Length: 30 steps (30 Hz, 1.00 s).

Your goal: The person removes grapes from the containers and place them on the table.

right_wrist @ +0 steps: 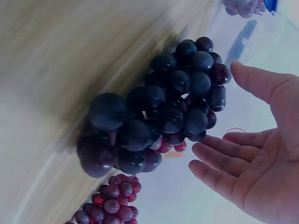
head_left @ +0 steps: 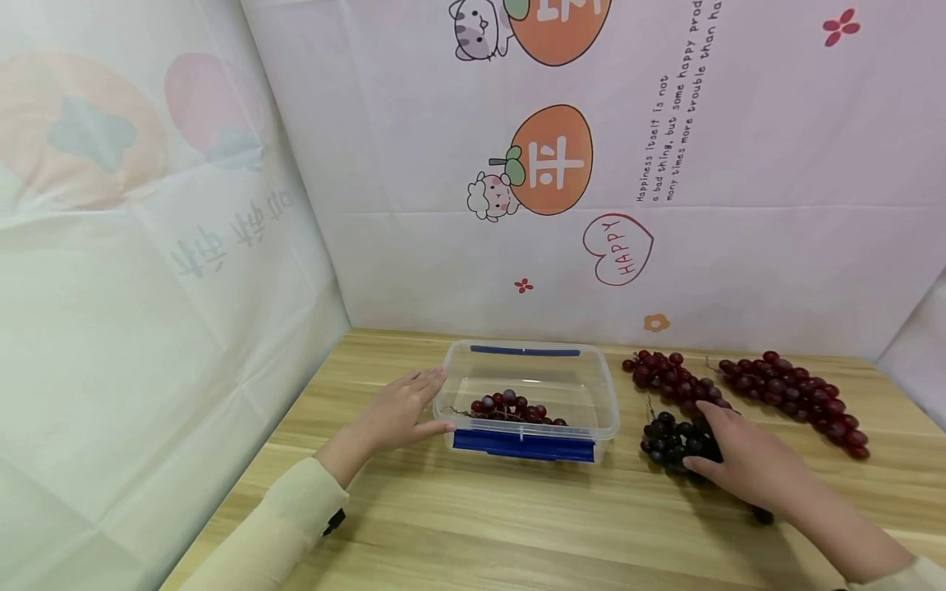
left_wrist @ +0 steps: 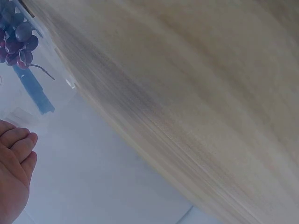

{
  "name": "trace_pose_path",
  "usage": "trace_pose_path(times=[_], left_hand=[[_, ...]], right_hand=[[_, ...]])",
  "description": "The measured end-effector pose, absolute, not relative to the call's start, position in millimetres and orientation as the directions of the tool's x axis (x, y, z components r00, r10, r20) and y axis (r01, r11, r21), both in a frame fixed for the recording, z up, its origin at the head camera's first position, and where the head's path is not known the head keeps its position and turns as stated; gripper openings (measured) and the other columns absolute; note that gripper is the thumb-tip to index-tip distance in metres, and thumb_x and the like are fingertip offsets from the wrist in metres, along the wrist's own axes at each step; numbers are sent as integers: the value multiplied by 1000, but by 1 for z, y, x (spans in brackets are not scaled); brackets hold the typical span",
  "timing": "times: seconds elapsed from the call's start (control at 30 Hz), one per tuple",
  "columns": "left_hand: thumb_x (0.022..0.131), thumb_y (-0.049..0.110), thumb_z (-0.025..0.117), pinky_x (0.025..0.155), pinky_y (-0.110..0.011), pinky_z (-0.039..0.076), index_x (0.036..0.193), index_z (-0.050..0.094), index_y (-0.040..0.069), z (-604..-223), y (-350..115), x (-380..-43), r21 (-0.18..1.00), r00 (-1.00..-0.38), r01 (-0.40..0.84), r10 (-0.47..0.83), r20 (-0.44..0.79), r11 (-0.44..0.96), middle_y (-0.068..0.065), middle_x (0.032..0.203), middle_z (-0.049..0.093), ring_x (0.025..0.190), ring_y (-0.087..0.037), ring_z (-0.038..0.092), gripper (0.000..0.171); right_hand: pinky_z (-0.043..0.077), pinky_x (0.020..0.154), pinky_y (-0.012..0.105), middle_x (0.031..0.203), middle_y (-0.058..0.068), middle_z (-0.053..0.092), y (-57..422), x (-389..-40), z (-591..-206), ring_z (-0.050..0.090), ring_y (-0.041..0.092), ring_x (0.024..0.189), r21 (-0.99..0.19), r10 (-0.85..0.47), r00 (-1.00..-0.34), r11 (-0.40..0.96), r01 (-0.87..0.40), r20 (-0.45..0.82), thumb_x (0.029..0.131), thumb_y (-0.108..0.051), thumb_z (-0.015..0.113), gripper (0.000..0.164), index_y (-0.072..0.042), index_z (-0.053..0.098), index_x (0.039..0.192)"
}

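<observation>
A clear plastic box [head_left: 604, 386] with blue latches stands on the table without a lid over it. Inside lies a bunch of dark red grapes [head_left: 510, 405], whose stem shows in the left wrist view. My left hand [head_left: 399, 414] rests at the box's left rim, fingers extended and thumb at the front corner. To the right of the box, my right hand [head_left: 754, 460] reaches over a bunch of black grapes [head_left: 668, 443]. In the right wrist view its thumb and fingers [right_wrist: 219, 179] are spread beside these black grapes, not curled round them.
Behind the black grapes lies a bunch of red grapes [head_left: 668, 379], and a second red bunch [head_left: 794, 394] lies farther right. A printed white cloth [head_left: 414, 263] hangs along the back edge of the wooden table [head_left: 473, 525], and another white sheet [head_left: 244, 369] hangs at the left.
</observation>
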<state>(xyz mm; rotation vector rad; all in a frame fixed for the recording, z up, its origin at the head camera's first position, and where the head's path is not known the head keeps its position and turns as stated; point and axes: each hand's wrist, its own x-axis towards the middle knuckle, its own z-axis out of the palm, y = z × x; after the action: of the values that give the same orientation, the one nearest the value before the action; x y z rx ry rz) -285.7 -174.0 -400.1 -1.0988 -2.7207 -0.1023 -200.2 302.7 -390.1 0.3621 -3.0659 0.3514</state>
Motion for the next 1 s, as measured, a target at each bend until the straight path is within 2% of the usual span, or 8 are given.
trace_pose_path(times=[0.27, 0.5, 0.77, 1.0], left_hand=[[94, 59, 51, 115, -46, 26, 148, 33, -5, -401, -174, -287, -22, -699, 694, 681, 217, 720, -20, 152, 34, 137, -35, 35, 86], [94, 60, 50, 115, -45, 25, 149, 32, -4, -401, -174, -287, -28, -707, 687, 676, 209, 726, -18, 153, 32, 139, -32, 32, 86], [94, 61, 47, 114, -46, 27, 150, 31, -2, -401, -174, -286, -24, -698, 695, 682, 219, 719, -19, 152, 34, 138, -33, 34, 86], [94, 60, 50, 115, -46, 26, 150, 30, -2, -401, -175, -286, -17, -704, 691, 678, 212, 723, -19, 153, 33, 138, -34, 34, 86]], right_hand=[[49, 74, 64, 131, 48, 37, 298, -202, -377, 50, 60, 105, -225, -235, -967, 942, -251, 95, 84, -45, 74, 89, 16, 36, 137], [49, 78, 63, 128, 44, 45, 290, -207, -364, 53, 56, 105, -206, -258, -951, 935, -290, 171, 86, -35, 75, 84, 15, 35, 139], [46, 83, 65, 127, 42, 47, 278, -213, -351, 49, 57, 109, -203, -253, -944, 933, -296, 213, 89, -35, 71, 76, 16, 41, 135], [43, 86, 67, 127, 40, 49, 265, -218, -342, 47, 57, 112, -198, -264, -936, 929, -312, 234, 89, -30, 71, 73, 13, 40, 139]])
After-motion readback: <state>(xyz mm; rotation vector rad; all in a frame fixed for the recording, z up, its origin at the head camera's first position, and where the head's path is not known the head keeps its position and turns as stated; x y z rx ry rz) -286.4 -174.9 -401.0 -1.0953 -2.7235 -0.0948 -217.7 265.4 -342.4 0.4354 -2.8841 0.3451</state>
